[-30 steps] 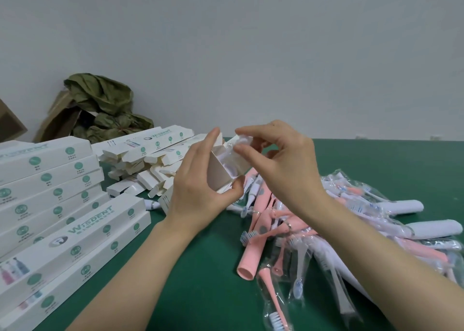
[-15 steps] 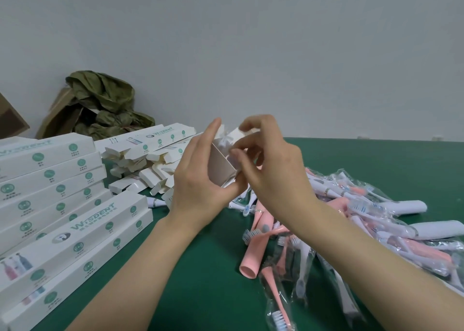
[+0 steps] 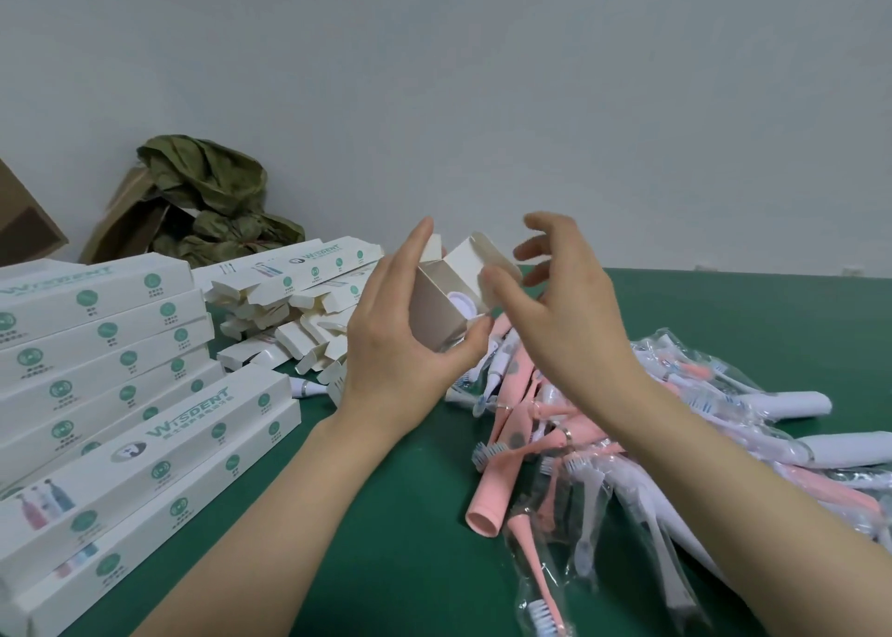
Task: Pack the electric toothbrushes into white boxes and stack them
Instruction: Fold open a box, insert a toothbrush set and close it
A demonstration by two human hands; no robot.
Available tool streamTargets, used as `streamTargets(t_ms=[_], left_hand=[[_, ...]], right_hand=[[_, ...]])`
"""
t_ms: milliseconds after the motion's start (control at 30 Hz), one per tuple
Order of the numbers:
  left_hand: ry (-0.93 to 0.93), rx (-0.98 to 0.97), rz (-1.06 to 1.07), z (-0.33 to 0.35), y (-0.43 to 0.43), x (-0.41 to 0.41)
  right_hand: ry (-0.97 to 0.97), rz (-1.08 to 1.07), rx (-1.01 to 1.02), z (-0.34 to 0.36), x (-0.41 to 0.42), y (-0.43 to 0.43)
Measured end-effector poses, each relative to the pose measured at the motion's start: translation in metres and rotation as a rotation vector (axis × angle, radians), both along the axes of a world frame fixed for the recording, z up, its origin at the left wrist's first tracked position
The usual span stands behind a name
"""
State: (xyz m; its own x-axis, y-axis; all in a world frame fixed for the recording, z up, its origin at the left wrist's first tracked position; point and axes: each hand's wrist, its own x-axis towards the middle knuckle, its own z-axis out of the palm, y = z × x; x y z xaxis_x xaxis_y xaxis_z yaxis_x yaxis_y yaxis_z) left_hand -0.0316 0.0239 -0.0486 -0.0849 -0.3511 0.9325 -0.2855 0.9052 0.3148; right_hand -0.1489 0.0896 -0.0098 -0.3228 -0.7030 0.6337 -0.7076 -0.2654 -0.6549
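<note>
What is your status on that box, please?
Left hand grips box, end open. Right hand open beside it. Toothbrush inside. Nothing blocking the end.

Soft, even daylight-white light, fairly bright, with only faint shade under the forearms on the green table (image 3: 410, 549). Small glints sit on the plastic bags (image 3: 603, 506). The right hand (image 3: 564, 318) looks slightly smeared; the stacked boxes (image 3: 96, 347) bow at the left edge.
</note>
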Motion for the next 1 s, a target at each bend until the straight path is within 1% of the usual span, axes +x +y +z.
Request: streamTargets(t_ms=[67,133,200,267,333,433,533,600,700,767,900,1000], left_hand=[[-0.011,0.043,-0.05,0.0,-0.001,0.001],[-0.071,0.109,-0.129,-0.001,-0.002,0.003],[-0.071,0.184,-0.2,0.0,-0.003,0.004],[0.063,0.234,-0.281,0.002,-0.005,0.004],[0.163,0.22,-0.325,0.004,-0.004,0.004],[0.201,0.216,-0.343,0.005,-0.004,0.002],[0.24,0.26,-0.359,0.005,-0.003,-0.001],[0.223,0.266,-0.34,0.006,-0.001,-0.002],[0.148,0.321,-0.379,0.005,0.0,-0.003],[0.078,0.335,-0.346,0.0,-0.001,-0.004],[-0.099,0.307,-0.106,-0.017,-0.013,-0.003],[-0.063,0.325,-0.127,-0.024,-0.017,-0.003]], right_hand=[[-0.158,0.158,0.126,0.002,-0.004,-0.002],[-0.272,0.233,0.128,0.003,-0.004,-0.003],[-0.275,0.242,0.098,0.004,-0.001,-0.003],[-0.28,0.286,0.088,0.005,0.001,-0.003],[-0.298,0.36,0.08,0.005,0.004,-0.002],[-0.188,0.421,0.044,0.004,0.012,0.004],[-0.042,0.402,0.033,-0.001,0.018,0.008],[-0.034,0.355,0.014,-0.006,0.019,0.007],[-0.043,0.343,-0.006,-0.013,0.02,0.004],[-0.106,0.346,-0.019,-0.017,0.017,0.001],[-0.243,0.256,-0.042,-0.023,0.005,-0.011],[-0.29,0.237,-0.034,-0.024,0.0,-0.014]])
